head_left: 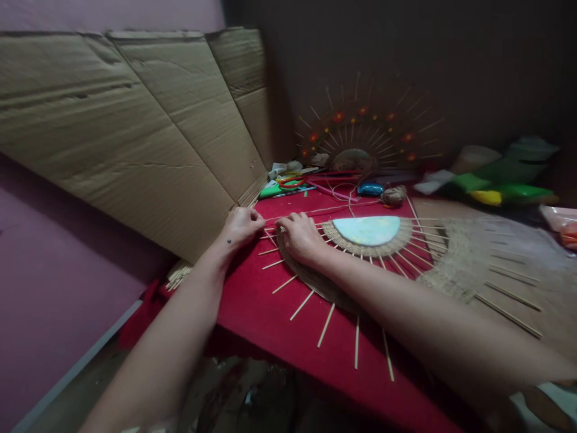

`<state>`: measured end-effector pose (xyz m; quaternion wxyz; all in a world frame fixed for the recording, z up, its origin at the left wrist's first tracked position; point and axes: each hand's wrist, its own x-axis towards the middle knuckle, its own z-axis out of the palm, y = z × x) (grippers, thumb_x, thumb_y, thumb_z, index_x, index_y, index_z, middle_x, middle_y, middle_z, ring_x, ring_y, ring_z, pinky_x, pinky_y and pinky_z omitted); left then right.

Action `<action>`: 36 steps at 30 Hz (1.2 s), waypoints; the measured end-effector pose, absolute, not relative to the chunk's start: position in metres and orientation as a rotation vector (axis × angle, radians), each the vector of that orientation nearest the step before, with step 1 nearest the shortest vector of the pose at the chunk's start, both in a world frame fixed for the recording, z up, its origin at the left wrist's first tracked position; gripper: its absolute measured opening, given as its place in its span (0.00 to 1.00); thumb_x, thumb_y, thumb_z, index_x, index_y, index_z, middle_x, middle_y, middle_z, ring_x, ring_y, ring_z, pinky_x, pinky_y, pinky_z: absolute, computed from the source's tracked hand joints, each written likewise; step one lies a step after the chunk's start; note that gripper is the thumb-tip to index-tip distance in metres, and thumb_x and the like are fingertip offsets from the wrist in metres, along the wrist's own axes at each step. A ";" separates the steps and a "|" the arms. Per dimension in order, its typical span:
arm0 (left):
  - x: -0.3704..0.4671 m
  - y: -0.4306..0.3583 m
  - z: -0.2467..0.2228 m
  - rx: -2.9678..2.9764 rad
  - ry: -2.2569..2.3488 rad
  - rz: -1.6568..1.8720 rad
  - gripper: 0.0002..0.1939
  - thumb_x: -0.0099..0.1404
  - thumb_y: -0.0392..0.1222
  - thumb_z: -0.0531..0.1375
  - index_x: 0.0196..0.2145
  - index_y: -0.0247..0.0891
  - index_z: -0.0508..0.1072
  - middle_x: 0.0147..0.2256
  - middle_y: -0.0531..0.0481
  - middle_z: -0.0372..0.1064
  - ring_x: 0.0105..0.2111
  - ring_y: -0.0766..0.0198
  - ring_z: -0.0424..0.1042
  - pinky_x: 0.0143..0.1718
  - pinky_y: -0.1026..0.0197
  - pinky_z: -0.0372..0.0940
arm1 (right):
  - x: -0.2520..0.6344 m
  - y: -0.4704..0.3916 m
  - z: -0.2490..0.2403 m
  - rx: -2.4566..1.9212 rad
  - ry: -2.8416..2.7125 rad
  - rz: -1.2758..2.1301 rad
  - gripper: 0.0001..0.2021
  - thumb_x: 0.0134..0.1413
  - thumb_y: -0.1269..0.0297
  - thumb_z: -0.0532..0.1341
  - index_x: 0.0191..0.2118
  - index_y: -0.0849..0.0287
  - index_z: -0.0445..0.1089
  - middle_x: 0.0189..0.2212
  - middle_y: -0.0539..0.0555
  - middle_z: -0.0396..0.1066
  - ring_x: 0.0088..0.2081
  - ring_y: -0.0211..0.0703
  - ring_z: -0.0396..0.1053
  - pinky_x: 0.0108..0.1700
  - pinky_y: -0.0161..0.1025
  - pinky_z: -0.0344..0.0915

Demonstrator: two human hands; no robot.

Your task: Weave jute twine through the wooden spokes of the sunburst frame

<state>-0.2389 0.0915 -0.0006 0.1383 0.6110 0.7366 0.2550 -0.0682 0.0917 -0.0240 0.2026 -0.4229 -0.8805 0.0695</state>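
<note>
A half-round woven fan [322, 287] of thin sticks and twine lies on the red cloth [261, 300], with a pale half-disc [367, 230] at its centre. At the fan's left end, my left hand [246, 227] is closed in a pinch on a thin strand of twine [270, 239]. Just beside it, my right hand [302, 237] bends its fingers over the end sticks and woven band, gripping them; its fingertips are partly hidden. Another length of twine stretches from a twine ball [393, 195] at the back toward my hands. My right forearm covers part of the band.
A large cardboard sheet [135, 132] leans on the left, with a bundle of sticks [179, 275] below it. A finished fan with red flowers [338, 116] stands against the back wall. Scissors [292, 181], a blue packet [370, 189] and green bags [523, 192] lie behind.
</note>
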 end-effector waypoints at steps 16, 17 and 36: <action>-0.256 0.091 -0.003 1.733 2.190 0.518 0.07 0.47 0.41 0.57 0.18 0.35 0.70 0.11 0.54 0.57 0.14 0.69 0.57 0.19 0.64 0.46 | -0.068 0.093 -0.026 -1.171 -2.458 0.180 0.16 0.60 0.66 0.48 0.47 0.58 0.70 0.44 0.59 0.68 0.46 0.54 0.61 0.43 0.47 0.59; -0.256 0.093 -0.004 1.727 2.175 0.531 0.07 0.47 0.41 0.57 0.18 0.34 0.70 0.11 0.54 0.57 0.14 0.69 0.56 0.18 0.64 0.45 | -0.068 0.093 -0.026 -1.169 -2.457 0.183 0.16 0.60 0.66 0.48 0.47 0.58 0.70 0.44 0.60 0.68 0.46 0.54 0.61 0.43 0.47 0.59; -0.230 0.097 -0.009 1.871 1.712 0.925 0.14 0.54 0.51 0.57 0.27 0.35 0.68 0.21 0.53 0.66 0.22 0.68 0.63 0.25 0.65 0.58 | -0.069 0.095 -0.028 -1.164 -2.402 0.253 0.15 0.59 0.67 0.49 0.47 0.60 0.69 0.47 0.59 0.70 0.47 0.53 0.62 0.45 0.47 0.59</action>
